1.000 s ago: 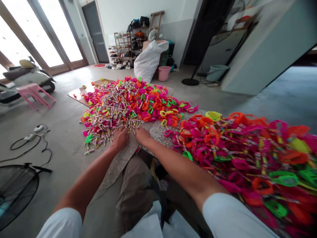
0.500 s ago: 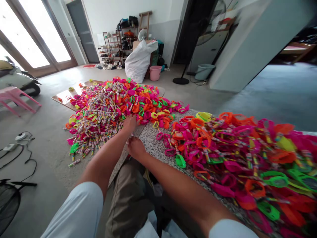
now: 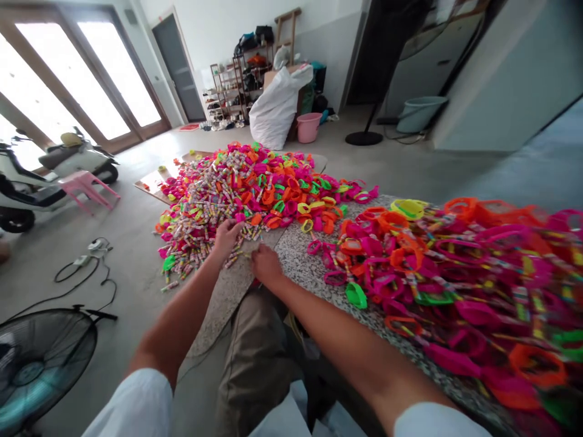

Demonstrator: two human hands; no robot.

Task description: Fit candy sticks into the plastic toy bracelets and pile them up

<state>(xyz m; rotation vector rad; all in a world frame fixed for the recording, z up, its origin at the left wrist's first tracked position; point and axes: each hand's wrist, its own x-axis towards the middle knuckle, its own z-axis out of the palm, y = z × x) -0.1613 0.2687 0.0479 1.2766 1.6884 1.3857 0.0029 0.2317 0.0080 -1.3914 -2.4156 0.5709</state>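
My left hand (image 3: 225,238) is at the near edge of a big heap (image 3: 268,176) of bright plastic pieces and small wrapped tubes. Its fingers are pinched, with a pink plastic piece (image 3: 239,216) at the tips. Close beside it, above the front edge of the speckled stone top (image 3: 298,258), my right hand (image 3: 267,265) is closed. A small pale tube end (image 3: 261,243) shows at its fingertips; the rest is hidden. Loose wrapped tubes (image 3: 214,203) cover the heap's left side. A second pile (image 3: 437,261) of pink, orange, green and yellow looped pieces with tubes lies to the right.
A standing fan (image 3: 34,370) and a power strip with cables (image 3: 82,261) are on the floor at left. A pink stool (image 3: 86,182) stands by a scooter (image 3: 79,158). Behind the heap are a white sack (image 3: 276,109), a pink bucket (image 3: 308,127) and a shoe rack (image 3: 228,91).
My left hand has drawn back and left from the heap, with pink now at its fingertips. My right hand stays close to the stone edge. The view has turned left.
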